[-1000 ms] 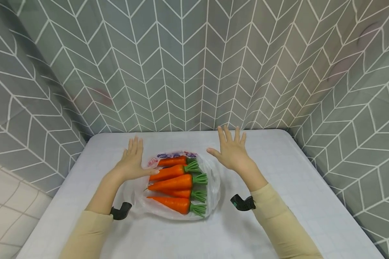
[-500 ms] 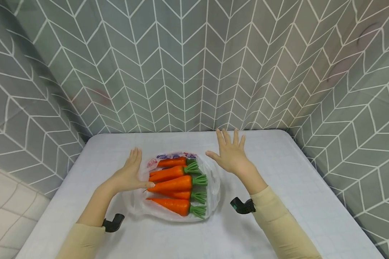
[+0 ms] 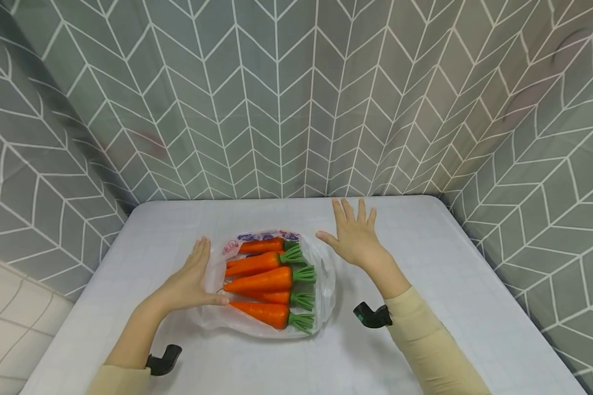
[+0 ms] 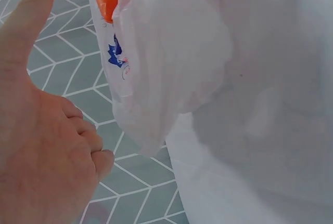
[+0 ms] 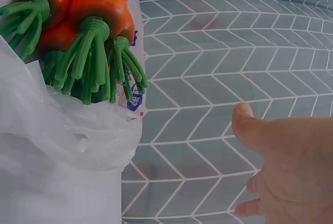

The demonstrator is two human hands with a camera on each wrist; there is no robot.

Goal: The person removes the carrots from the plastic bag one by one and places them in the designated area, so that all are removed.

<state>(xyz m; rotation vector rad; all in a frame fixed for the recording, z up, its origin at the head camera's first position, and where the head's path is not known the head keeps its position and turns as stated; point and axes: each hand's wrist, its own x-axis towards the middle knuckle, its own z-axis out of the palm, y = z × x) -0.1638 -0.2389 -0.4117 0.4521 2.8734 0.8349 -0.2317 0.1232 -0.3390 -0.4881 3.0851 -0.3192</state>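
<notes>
Several orange carrots (image 3: 264,281) with green stem ends lie side by side in a white plastic bag (image 3: 326,285) whose mouth is spread around them. My left hand (image 3: 190,282) is at the bag's left edge, fingers straight and thumb stretched toward the carrot tips; whether the thumb touches is hard to tell. To the right of the bag, apart from it, my right hand (image 3: 356,238) is held with fingers spread, holding nothing. The right wrist view shows the carrots' green stems (image 5: 88,63) beside the bag's crumpled rim (image 5: 93,135). Blue print marks the bag (image 4: 117,52) in the left wrist view.
A white-covered table (image 3: 415,247) lies under the bag. Grey curtains (image 3: 296,99) with white zigzag lines stand behind it and on both sides. Pale tiles (image 3: 20,318) show at the lower left. A black wrist camera (image 3: 164,360) sits on my left wrist, another (image 3: 372,315) on my right.
My left hand has come back toward me and slightly left, its thumb passing from the upper carrots to the lowest one. My right hand has barely moved, and the carrots lie as before.
</notes>
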